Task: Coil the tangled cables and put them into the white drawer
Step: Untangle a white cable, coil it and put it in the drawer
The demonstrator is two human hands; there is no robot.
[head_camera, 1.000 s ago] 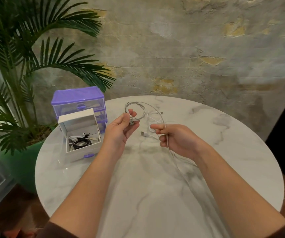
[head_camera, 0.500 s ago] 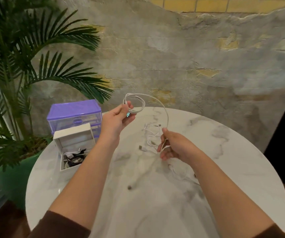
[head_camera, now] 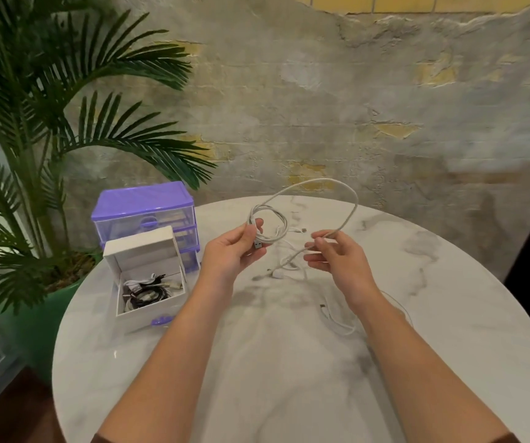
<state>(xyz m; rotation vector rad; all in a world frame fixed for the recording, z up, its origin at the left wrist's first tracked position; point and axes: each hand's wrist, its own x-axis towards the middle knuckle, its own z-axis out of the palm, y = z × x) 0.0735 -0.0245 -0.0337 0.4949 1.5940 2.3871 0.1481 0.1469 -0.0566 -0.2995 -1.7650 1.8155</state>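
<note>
At about nine o'clock on the round white marble desk point(head_camera: 449, 314) the small white cardboard-like drawer point(head_camera: 143, 251) sits pulled out in front of the purple-topped clear plastic drawer unit point(head_camera: 143, 207), already holding a jumble of black and white coiled leads point(head_camera: 145, 290). Just right of it, the left hand point(head_camera: 231, 252) has its grip clamped on the small finished loops of the thin white charging cable point(head_camera: 350, 199), thumb pressed over the turns with the plug hanging below. Half a second ago the right hand was down low near the desk, pinching slack; now the right hand point(head_camera: 337, 254) has come up level with the left, its grip pinched lightly on the cable, and a wide fresh arc stands up toward twelve o'clock between the hands. That reads as another turn about to be laid on the coil. More loose white cable point(head_camera: 337, 324) trails on the desk at four o'clock, so winding seems far from finished.
</note>
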